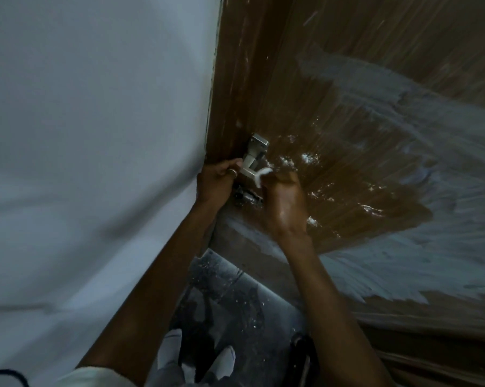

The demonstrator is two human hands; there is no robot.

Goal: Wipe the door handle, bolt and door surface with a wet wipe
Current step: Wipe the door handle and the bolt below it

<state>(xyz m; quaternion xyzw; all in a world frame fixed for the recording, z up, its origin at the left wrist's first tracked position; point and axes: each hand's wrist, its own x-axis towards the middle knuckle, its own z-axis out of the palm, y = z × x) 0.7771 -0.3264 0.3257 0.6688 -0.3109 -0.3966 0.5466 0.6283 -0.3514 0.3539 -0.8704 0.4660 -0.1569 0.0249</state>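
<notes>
A brown wooden door (347, 121) fills the right side, with wet streaks and white smears across it. A silver metal handle (253, 155) juts from the door near its left edge. Below it sits a dark bolt (246, 196), partly hidden by my hands. My left hand (217, 181) curls its fingers round the left end of the handle. My right hand (284, 203) grips a white wet wipe (262, 177) and holds it against the right end of the handle.
A pale wall (96, 163) takes up the left half and meets the door edge. Below lies a dark speckled floor (235, 297) with my white shoes (171, 350). A dark object (302, 356) stands by the door's foot.
</notes>
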